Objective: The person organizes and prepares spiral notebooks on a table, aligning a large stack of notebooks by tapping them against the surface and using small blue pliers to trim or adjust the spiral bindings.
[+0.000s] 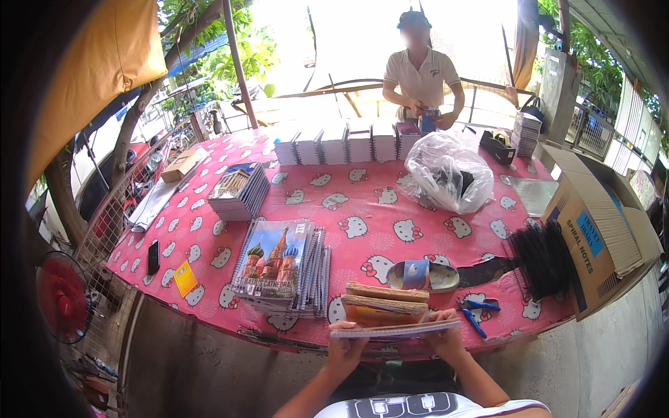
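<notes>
At the near edge of the table I hold a thin notebook (394, 331) almost edge-on, with a row of small marks along its pale edge. My left hand (343, 348) grips its left end and my right hand (444, 343) its right end. Just beyond it stand brown-edged blocks (387, 293) with a yellowish front, partly hidden by the notebook. Blue-handled pliers (475, 322) lie right of my right hand. Left of my left hand is a stack of spiral notebooks (272, 268) with a cathedral on the cover.
An oval, slipper-like object (440, 278) lies beyond the blocks. Black spiral coils (540, 261) and an open carton (603, 233) stand right. Farther off are a plastic bag (449, 174), notebook rows (346, 146) and a co-worker (420, 76) holding something. A phone (153, 258) lies left.
</notes>
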A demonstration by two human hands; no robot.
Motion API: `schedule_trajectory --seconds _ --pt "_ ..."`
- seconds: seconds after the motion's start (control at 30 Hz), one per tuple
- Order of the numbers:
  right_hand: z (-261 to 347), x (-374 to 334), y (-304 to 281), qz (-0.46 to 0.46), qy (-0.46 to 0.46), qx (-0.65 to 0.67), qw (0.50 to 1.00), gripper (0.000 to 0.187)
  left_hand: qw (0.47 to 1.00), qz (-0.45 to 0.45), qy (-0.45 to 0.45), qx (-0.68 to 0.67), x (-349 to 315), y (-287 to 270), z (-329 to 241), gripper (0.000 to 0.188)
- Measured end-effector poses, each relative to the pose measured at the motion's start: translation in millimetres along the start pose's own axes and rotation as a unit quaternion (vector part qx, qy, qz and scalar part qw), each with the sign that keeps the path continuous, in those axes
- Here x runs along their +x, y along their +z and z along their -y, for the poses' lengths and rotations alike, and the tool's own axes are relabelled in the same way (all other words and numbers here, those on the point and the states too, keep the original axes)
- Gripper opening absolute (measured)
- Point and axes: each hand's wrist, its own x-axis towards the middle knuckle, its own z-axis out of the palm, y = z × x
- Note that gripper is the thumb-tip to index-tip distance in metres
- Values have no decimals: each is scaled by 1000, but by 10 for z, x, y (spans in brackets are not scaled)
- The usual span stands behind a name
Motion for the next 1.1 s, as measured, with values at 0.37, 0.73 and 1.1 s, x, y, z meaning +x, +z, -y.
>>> schedule_trajectory --seconds 0.37,0.73,1.1 --pt "49 -18 -225 42 -40 -227 972 27 970 31 94 224 187 -105 -57 29" --pt "256 462 -209 -93 -100 -49 989 28 970 107 181 126 1236 38 -806 44" --pt "89 242 -75 13 62 -95 993 57 982 -79 2 172 1016 128 -566 90"
